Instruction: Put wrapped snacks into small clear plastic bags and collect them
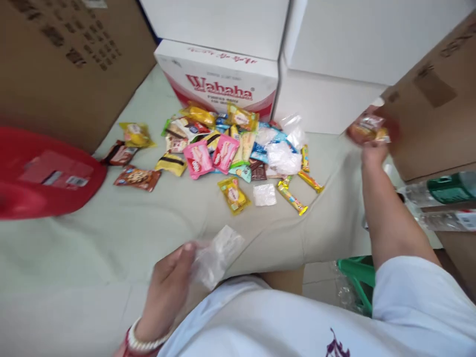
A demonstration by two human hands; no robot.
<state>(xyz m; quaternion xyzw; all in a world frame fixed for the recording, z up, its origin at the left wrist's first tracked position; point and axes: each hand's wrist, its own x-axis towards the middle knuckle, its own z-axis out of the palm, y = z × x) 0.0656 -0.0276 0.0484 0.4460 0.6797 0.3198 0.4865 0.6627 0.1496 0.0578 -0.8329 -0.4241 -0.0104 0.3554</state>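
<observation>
My left hand (174, 275) is closed on a thin clear plastic bag (219, 255), which sticks out to the right from between thumb and fingers. My right hand (374, 152) is stretched far out to the right, fingers closed at a small clear bag of snacks (369, 126); motion smears the details there. A heap of wrapped snacks lies between the hands, with two pink packets (211, 156) on top. Nearer me are a yellow packet (234, 194), a folded clear bag (265, 195) and thin yellow bars (293, 198). More clear bags (283, 157) rest on the heap's right side.
A white Wahaba box (223, 87) stands behind the heap. Cardboard boxes (74, 59) rise at left and right. A red plastic object (48, 173) sits at left. Plastic bottles (446, 191) lie at right, above a green stool (359, 277).
</observation>
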